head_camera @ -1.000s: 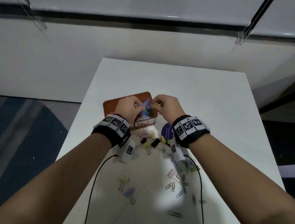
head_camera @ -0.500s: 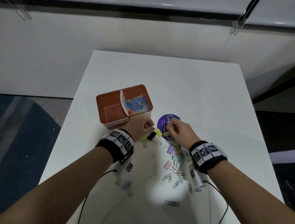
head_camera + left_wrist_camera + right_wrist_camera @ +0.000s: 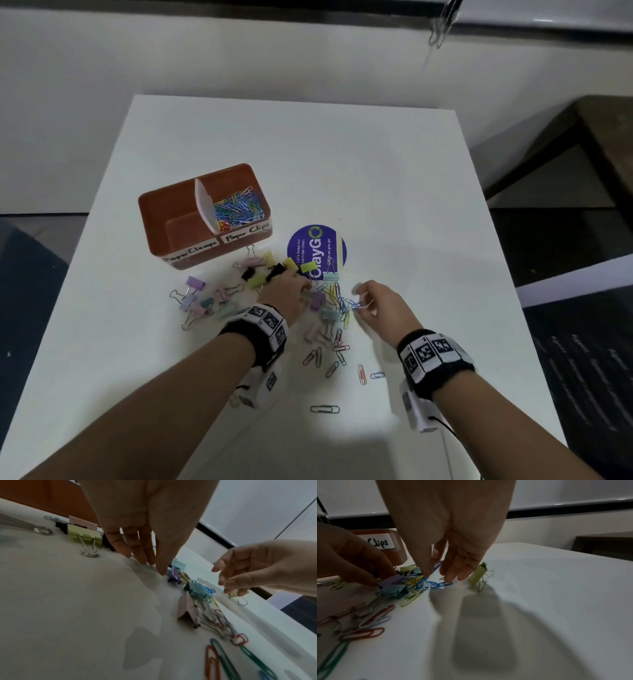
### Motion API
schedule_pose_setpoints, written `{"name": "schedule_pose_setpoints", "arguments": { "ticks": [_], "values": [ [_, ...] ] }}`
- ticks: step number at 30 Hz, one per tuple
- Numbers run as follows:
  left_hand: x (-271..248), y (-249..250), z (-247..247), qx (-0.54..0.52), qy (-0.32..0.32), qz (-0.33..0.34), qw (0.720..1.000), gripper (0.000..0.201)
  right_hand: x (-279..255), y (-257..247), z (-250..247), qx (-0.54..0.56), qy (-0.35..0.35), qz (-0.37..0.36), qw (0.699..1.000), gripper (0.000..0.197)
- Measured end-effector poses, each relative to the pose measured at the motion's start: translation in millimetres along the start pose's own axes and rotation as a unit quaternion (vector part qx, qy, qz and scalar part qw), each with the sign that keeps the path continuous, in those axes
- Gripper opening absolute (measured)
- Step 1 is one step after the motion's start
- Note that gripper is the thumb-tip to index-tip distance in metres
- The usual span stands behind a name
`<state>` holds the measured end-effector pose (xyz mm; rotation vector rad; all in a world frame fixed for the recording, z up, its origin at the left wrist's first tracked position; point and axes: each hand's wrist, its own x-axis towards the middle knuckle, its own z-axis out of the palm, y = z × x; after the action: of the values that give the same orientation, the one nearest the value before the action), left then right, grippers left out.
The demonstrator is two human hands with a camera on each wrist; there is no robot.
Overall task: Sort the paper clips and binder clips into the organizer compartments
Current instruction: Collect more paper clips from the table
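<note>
- Head view: right hand at centre frame, fingers pinching blue paper clips — interlinked, so extra ones may drag along and spill.
- Left hand, fingers extended, touches purple binder clip.
- Organizer, upper left.

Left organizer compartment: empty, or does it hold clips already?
Empty: the head view shows only bare orange floor in the left compartment; the right compartment holds paper clips.
</note>
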<state>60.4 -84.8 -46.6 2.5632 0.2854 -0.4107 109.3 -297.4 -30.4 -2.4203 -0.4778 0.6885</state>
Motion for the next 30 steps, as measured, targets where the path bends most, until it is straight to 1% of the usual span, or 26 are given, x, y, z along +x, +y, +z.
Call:
{"name": "schedule_pose_setpoints", "arguments": {
  "ticks": [3,5,7,11,15,18,20,21,22,24,27,28,30],
  "values": [
    [9,2,3,0.024,0.009,-0.001,1.0,0.017,10,0,6,-0.033,-0.016,0.028,0.999,0.038],
    [13,3,4,0.037,0.008,0.0,0.999,0.013,16,-3,11,-0.053,-0.019,0.04,0.998,0.042],
    [15,3,5,0.061,0.0,-0.001,0.998,0.011,21,-6,14,-0.059,-0.02,0.044,0.997,0.038],
    [14,3,3,0.12,-0.013,0.002,0.993,0.012,28,-14,15,-0.068,-0.041,0.05,0.996,0.017],
    [10,6,2,0.2,-0.055,0.003,0.978,0.016,31,-20,14,-0.08,-0.075,0.061,0.992,0.015],
    [4,6,3,0.224,-0.096,0.015,0.97,0.018,32,-21,12,-0.08,-0.08,0.064,0.992,0.013],
    [1,4,1,0.213,-0.115,0.019,0.97,0.016,32,-22,11,-0.073,-0.082,0.067,0.992,0.011],
    [1,2,-1,0.196,-0.112,0.018,0.974,0.015,33,-22,9,-0.068,-0.084,0.068,0.992,0.01],
    [2,1,-4,0.176,-0.102,0.015,0.979,0.012,34,-21,8,-0.064,-0.086,0.07,0.992,0.009],
    [8,1,-11,0.142,-0.06,0.007,0.988,0.011,36,-20,5,-0.055,-0.091,0.07,0.992,0.012],
    [18,5,-17,0.096,-0.006,0.01,0.995,0.017,38,-17,0,-0.043,-0.088,0.069,0.993,0.016],
    [20,7,-17,0.085,-0.004,0.016,0.996,0.02,39,-16,-1,-0.042,-0.085,0.07,0.993,0.018],
    [24,13,-14,0.075,-0.02,0.028,0.997,0.023,41,-15,-3,-0.041,-0.077,0.07,0.994,0.017]
  ]
}}
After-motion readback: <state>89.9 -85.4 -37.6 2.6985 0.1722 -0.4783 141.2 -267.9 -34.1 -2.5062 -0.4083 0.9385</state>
